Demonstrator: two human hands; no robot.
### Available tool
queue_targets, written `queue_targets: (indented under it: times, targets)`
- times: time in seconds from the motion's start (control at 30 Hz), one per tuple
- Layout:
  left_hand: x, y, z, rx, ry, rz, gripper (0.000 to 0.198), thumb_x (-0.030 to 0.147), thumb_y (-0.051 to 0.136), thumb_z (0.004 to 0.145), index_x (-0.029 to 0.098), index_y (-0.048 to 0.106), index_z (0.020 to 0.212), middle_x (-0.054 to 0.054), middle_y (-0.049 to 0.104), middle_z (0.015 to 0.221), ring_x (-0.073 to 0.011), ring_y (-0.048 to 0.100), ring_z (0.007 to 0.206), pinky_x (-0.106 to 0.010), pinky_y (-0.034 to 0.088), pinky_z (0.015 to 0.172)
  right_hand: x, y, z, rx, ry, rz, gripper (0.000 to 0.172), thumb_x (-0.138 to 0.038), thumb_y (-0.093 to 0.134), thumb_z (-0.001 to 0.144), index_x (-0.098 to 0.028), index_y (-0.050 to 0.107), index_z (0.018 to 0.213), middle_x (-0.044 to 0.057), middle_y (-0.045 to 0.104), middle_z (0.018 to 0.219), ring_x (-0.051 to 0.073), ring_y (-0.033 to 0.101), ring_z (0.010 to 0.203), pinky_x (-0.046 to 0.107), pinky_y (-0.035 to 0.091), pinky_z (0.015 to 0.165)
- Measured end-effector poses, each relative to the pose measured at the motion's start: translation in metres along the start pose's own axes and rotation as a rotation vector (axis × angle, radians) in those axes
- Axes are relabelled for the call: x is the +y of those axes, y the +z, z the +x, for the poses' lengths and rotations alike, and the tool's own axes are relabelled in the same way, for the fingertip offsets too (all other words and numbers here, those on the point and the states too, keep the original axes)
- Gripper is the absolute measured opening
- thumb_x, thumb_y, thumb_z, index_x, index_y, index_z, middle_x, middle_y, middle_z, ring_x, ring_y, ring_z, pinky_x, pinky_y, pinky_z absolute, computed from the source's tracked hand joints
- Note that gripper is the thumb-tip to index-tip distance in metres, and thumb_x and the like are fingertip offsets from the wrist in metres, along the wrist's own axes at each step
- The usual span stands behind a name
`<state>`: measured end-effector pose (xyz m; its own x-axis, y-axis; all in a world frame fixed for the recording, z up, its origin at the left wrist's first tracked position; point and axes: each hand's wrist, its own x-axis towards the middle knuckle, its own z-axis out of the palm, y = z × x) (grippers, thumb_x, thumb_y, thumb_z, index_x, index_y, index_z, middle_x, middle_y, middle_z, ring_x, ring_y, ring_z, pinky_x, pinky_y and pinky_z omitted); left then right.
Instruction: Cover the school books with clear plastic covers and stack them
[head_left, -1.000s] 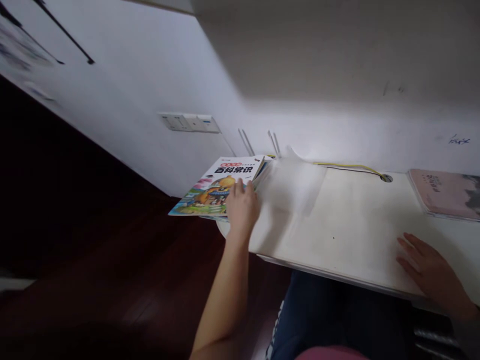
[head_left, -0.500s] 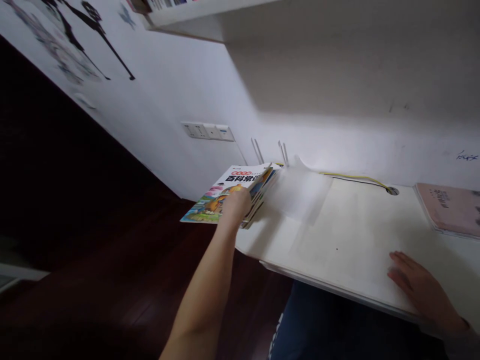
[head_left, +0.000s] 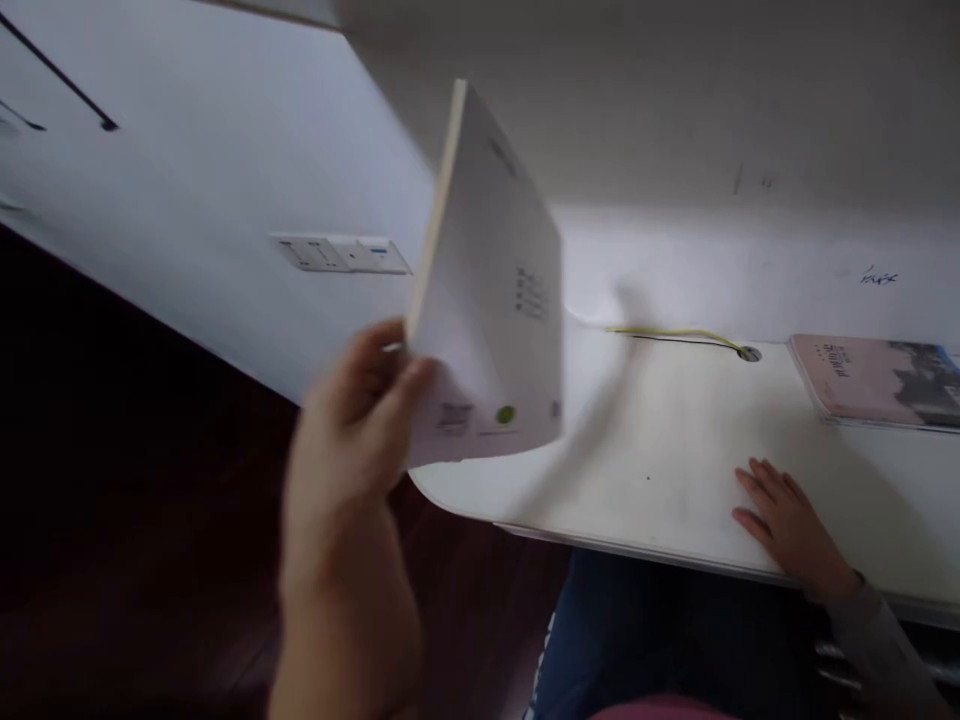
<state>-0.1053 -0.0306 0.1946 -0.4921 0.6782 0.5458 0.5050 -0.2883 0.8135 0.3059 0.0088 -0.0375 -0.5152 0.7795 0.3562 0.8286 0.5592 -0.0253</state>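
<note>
Since half a second ago, the left hand (head_left: pixel 352 405) has gone from a pile lying flat at the desk's left end to holding a book (head_left: pixel 491 290) up on edge. The hand grips it at the lower left edge, thumb on the pale cover, fingers curled around the edge; the book stands tilted to the right of the grip. The right hand (head_left: pixel 784 525) is palm down at the desk, fingers loosely spread, holding nothing.

At left, a socket panel (head_left: pixel 341 254) sits on the wall (head_left: pixel 217 170) above dark floor. The white desk (head_left: pixel 675 430) extends rightward, with a yellow cable (head_left: pixel 675 331) running to a round hole (head_left: pixel 749 354) near the back, then a pink book (head_left: pixel 855 380) lying flat.

The raised book hides the desk's back left corner; its small print is blurred, and the pink book is cut off by the frame.
</note>
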Motion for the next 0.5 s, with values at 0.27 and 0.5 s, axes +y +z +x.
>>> queue_targets:
  times: [0.27, 0.5]
  targets:
    - [-0.054, 0.127, -0.075, -0.556, -0.587, -0.664, 0.052, 0.04, 0.064, 0.069, 0.018, 0.053, 0.115, -0.004, 0.068, 0.081, -0.0156, 0.062, 0.06, -0.025, 0.048, 0.053, -0.002, 0.004, -0.004, -0.003, 0.017, -0.06, 0.045, -0.04, 0.037, 0.093, -0.015, 0.049, 0.129, 0.016, 0.046, 0.138, 0.028, 0.041, 0.128, 0.046, 0.037, 0.1]
    - [-0.113, 0.13, -0.104, -0.627, -0.657, -0.355, 0.044, 0.038, 0.053, 0.078, 0.014, 0.054, 0.115, -0.005, 0.068, 0.082, -0.0185, 0.063, 0.068, -0.03, 0.049, 0.06, -0.002, 0.004, -0.005, 0.027, 0.01, -0.059, 0.043, -0.031, 0.033, 0.093, -0.018, 0.048, 0.131, 0.014, 0.046, 0.138, 0.027, 0.041, 0.128, 0.046, 0.036, 0.101]
